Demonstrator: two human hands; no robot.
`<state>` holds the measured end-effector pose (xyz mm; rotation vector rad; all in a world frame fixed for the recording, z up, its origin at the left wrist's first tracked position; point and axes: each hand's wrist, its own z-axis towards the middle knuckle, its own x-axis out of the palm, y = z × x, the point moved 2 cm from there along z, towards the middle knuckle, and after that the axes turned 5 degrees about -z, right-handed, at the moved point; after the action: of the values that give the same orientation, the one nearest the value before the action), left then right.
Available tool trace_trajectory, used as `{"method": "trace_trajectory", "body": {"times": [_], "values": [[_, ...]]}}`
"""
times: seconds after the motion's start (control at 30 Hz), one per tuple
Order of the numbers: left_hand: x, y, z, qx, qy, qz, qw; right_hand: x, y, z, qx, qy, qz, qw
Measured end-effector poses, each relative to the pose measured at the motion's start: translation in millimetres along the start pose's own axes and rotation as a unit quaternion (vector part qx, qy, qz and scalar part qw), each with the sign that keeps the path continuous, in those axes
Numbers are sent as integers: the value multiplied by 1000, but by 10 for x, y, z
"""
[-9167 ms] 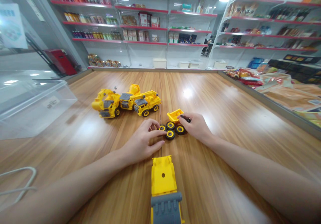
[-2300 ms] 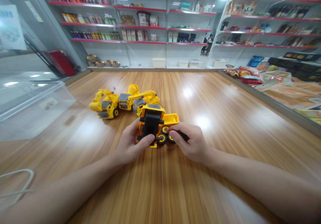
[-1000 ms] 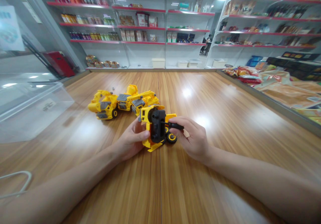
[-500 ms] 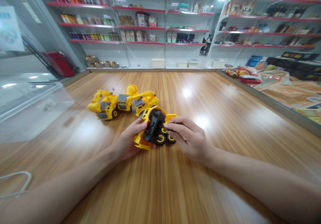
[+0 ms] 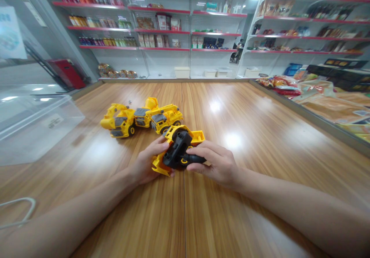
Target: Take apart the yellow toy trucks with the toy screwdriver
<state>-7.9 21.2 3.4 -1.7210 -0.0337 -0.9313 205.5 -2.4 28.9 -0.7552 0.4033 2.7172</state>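
Note:
My left hand (image 5: 148,161) is closed around a yellow toy truck (image 5: 178,143), tipped so that its black underside faces me. Between the thumb and fingers of my right hand (image 5: 216,161) is a black screwdriver (image 5: 195,159), its narrow end against the underside near the wheels. The screwdriver's tip cannot be made out clearly. Just behind the held toy stand a yellow toy crane truck (image 5: 167,120), a toy cement mixer truck (image 5: 144,115) and, to the left, a toy excavator (image 5: 119,123).
A clear plastic box (image 5: 37,129) sits on the left of the wooden table (image 5: 231,219). A small grey piece (image 5: 130,102) lies behind the excavator. A white looped cord or handle (image 5: 29,208) shows at lower left. Packaged goods (image 5: 326,100) lie beyond the right edge; stocked shelves (image 5: 162,30) stand behind.
My right hand has shifted slightly, bringing the screwdriver lower across the truck's wheels, so its handle shows more. The truck has tilted a little in my left hand.

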Motion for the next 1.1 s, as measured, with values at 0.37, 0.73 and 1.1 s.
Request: {"method": "trace_trajectory", "body": {"times": [0.37,0.73,1.1], "values": [[105,31,26,103,21,24,994,20,-36,-43,62,8,-17,998],[50,83,25,129,25,111,985,47,-84,-32,127,95,-1,987],[11,93,-2,155,28,114,981,81,-42,-56,98,119,-4,988]]}}
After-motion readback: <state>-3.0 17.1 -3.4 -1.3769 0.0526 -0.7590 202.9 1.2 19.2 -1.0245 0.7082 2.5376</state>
